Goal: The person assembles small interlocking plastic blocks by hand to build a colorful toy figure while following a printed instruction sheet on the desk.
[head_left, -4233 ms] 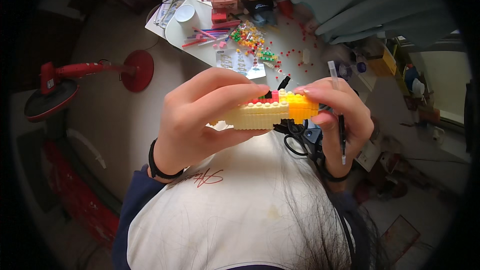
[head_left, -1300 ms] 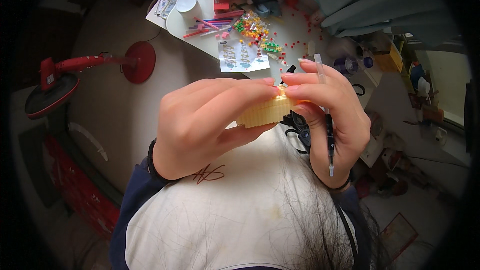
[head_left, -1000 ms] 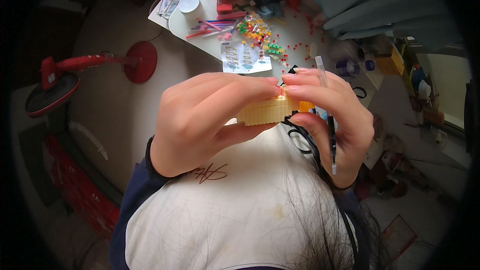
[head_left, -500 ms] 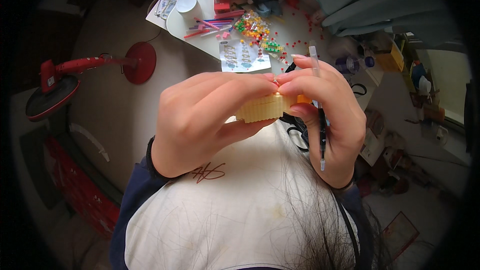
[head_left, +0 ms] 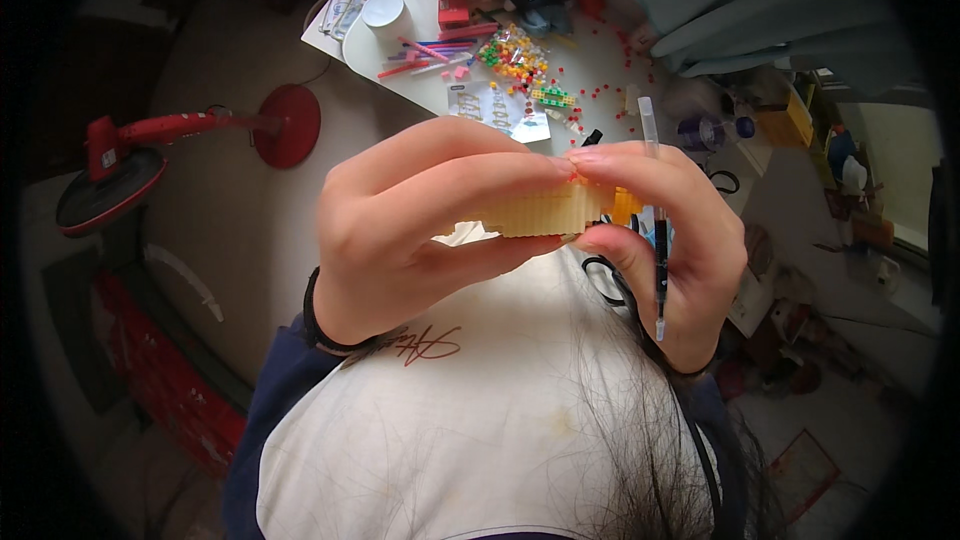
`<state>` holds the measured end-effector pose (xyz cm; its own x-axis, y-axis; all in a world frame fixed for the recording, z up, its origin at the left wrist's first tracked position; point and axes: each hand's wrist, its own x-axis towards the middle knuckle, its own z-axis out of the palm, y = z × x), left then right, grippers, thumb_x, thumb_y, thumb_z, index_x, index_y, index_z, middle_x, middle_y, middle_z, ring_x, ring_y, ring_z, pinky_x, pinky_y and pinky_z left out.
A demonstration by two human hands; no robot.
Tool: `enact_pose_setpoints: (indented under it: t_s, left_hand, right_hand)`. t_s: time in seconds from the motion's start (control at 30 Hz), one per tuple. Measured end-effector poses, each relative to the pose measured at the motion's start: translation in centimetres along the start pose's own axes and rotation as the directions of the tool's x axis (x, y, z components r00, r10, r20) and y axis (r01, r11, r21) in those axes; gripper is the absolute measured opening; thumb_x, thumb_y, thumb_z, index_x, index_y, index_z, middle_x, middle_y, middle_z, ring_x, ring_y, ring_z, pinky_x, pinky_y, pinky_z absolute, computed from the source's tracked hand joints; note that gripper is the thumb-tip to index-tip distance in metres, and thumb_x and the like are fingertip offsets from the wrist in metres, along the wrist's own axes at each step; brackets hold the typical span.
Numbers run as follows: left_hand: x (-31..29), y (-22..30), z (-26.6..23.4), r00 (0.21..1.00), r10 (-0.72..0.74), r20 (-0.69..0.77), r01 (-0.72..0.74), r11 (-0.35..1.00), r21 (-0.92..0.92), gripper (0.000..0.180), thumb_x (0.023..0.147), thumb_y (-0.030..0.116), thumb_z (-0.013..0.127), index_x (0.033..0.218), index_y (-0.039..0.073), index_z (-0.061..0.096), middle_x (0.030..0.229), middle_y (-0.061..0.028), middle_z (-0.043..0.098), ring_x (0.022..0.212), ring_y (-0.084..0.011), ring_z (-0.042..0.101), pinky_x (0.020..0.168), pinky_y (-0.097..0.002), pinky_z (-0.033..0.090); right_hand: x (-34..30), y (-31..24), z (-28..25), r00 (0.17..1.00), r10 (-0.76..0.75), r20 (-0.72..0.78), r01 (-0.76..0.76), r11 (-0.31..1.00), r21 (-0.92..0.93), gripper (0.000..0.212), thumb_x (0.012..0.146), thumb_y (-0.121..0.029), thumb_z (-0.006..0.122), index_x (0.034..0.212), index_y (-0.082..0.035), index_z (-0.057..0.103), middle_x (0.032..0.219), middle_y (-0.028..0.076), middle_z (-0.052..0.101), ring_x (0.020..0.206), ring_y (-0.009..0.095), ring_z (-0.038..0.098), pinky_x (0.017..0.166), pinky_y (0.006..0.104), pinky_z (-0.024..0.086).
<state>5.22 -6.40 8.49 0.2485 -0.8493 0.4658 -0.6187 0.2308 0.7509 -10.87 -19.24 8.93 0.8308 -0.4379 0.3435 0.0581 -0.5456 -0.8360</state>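
In front of my chest, a pale yellow ridged toy-brick model [head_left: 545,215] is held up between both hands. My left hand [head_left: 395,205] is closed round its left side, thumb below and fingers across the top. My right hand [head_left: 700,230] grips the right end, its fingertips at the top corner and thumb at the lower edge. Between the fingertips a tiny red piece [head_left: 573,177] shows. An orange part [head_left: 627,205] sits at the model's right end. Tucked through my right fingers is a slim clear-and-black pen [head_left: 660,260], nearly upright.
Beyond my hands stands a white table [head_left: 420,80] with a heap of small coloured bricks [head_left: 515,55], a printed sheet [head_left: 490,115], a green-and-yellow brick piece [head_left: 553,97] and a white cup [head_left: 385,10]. A red fan [head_left: 110,190] is at left, a curtain [head_left: 700,0] at right.
Both hands and the model have shifted slightly right. The right hand has spread a little, its thumb moving lower along the model. The view has also shifted slightly.
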Motion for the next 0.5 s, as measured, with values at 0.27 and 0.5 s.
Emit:
enact_pose_setpoints:
  t_s: [0.27,0.5]
  left_hand:
    - [-0.09,-0.11,-0.09,0.998,0.008,0.058,-0.009,1.000,0.018,0.042,0.059,0.003,0.084,0.098,0.001,0.069,0.088,-0.0096,0.066,0.076,-0.0179,0.065,0.062,-0.0255,0.052]
    - [-0.39,-0.12,-0.07,0.998,0.045,0.042,-0.047,0.998,0.052,0.041,0.060,0.004,0.084,0.097,0.000,0.070,0.086,-0.0107,0.066,0.072,-0.0192,0.066,0.061,-0.0260,0.053]
  right_hand:
    - [-0.28,-0.23,0.28,0.999,-0.015,-0.042,0.016,1.000,0.009,0.035,0.074,-0.012,0.075,0.104,0.002,0.063,0.095,0.014,0.067,0.084,0.023,0.062,0.077,0.0305,0.048]
    - [-0.33,-0.08,0.35,0.996,-0.082,-0.037,0.081,0.996,-0.019,0.031,0.074,-0.011,0.075,0.100,0.002,0.064,0.095,0.015,0.067,0.085,0.025,0.064,0.077,0.0316,0.049]
